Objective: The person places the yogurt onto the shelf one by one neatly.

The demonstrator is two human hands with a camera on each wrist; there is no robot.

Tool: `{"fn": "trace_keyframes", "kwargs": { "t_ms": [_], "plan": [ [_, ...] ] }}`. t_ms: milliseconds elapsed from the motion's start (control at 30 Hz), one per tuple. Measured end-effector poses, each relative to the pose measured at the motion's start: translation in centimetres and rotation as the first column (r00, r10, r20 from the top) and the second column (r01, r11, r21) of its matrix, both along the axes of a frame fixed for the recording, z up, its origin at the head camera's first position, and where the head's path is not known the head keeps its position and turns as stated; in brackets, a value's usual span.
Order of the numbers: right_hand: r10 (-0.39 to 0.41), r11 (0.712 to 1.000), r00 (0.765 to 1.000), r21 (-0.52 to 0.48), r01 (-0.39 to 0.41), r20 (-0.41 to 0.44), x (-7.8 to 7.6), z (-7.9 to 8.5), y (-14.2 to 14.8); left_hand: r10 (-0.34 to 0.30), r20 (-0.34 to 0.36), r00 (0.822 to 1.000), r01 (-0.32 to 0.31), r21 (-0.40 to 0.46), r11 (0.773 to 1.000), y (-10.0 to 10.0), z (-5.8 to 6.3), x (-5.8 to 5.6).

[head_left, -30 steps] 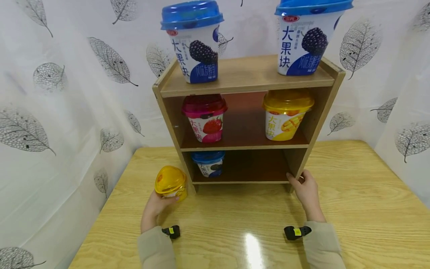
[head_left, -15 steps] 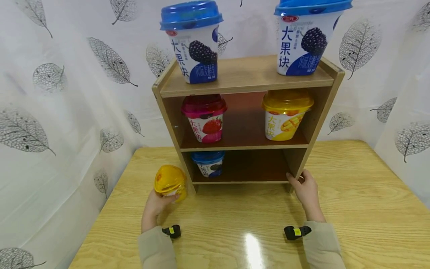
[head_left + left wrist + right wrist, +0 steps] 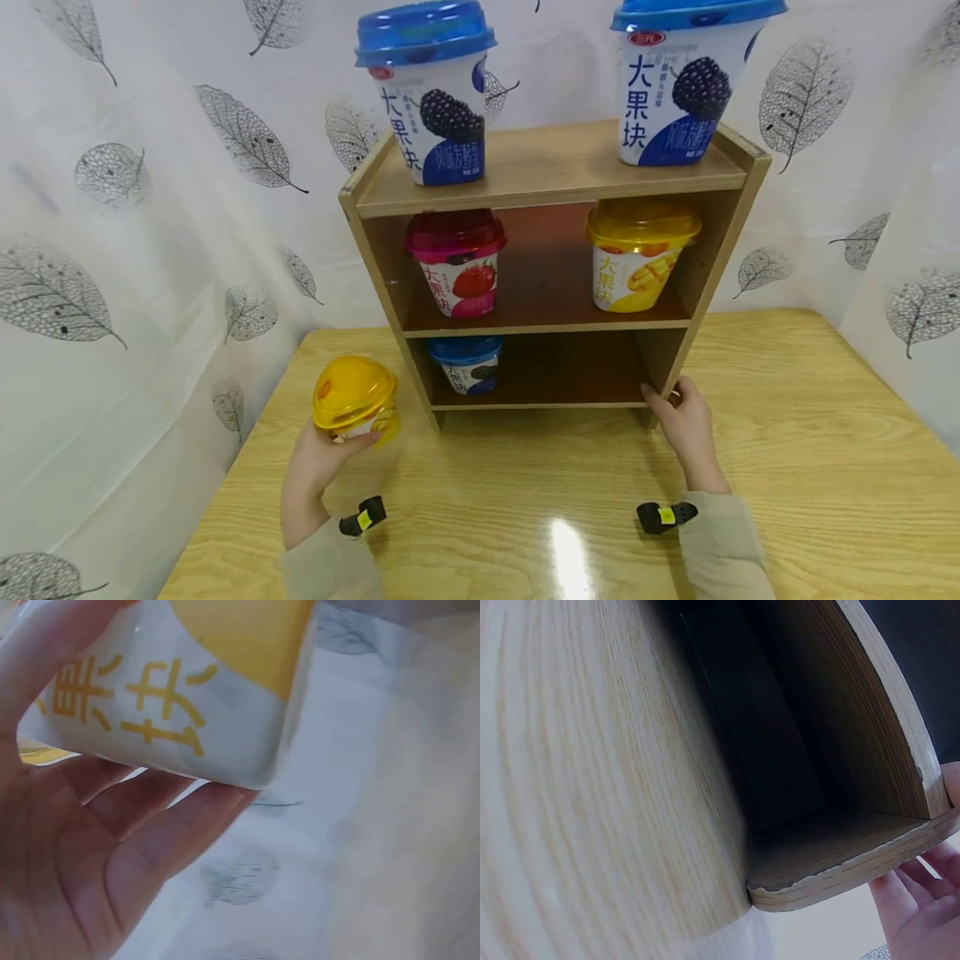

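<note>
A yogurt cup with a yellow lid (image 3: 354, 393) is in my left hand (image 3: 318, 458), left of the small wooden shelf (image 3: 547, 327). The left wrist view shows my thumb on one side of the cup's white and yellow wall (image 3: 240, 712) and the fingers (image 3: 180, 829) along the other. In the head view, the cup appears raised off the table. My right hand (image 3: 684, 427) grips the shelf's right side panel near its foot. Thumb and fingers lie on either side of that board (image 3: 855, 870) in the right wrist view.
Two blue-lidded yogurt cups stand on the shelf top, one left (image 3: 431, 100) and one right (image 3: 686, 87). The middle tier holds a pink-lidded cup (image 3: 461, 267) and a yellow-lidded cup (image 3: 637, 258). Another blue-lidded cup (image 3: 468, 367) sits bottom left. Everything stands on a wooden table (image 3: 487, 500).
My left hand has moved left and slightly up with the yellow-lidded cup, away from the shelf's left side. The right hand keeps its place on the panel.
</note>
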State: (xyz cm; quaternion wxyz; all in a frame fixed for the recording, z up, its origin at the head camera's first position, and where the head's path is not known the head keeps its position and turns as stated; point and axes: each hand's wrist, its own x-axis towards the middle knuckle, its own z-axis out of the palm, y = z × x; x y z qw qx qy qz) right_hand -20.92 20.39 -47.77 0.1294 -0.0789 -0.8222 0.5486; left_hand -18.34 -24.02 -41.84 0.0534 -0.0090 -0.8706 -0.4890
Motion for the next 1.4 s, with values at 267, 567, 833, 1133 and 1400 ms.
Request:
{"fn": "trace_keyframes", "kwargs": {
  "t_ms": [267,567,833,1133,1400],
  "plan": [
    [-0.006,1.000,1.000,-0.001,0.006,-0.012,0.1,0.0,0.1,-0.048,-0.056,0.997,0.046,-0.043,0.998,1.1,2.3,1.7],
    [-0.006,1.000,1.000,0.014,0.006,0.003,0.1,0.0,0.2,-0.127,-0.184,0.975,0.112,-0.089,0.990,3.3,4.1,3.1],
    [-0.006,1.000,1.000,0.004,0.006,0.015,0.1,0.0,0.2,-0.174,-0.140,0.975,0.158,-0.121,0.980,5.6,4.3,3.0],
    [-0.015,1.000,1.000,-0.007,0.015,0.006,-0.1,0.1,0.0,-0.265,-0.163,0.950,0.243,-0.143,0.959,8.3,4.0,2.4],
    [-0.017,1.000,1.000,-0.020,0.017,0.011,-0.1,0.2,0.0,-0.336,-0.211,0.918,0.313,-0.135,0.940,10.2,3.6,1.6]
  ]
}}
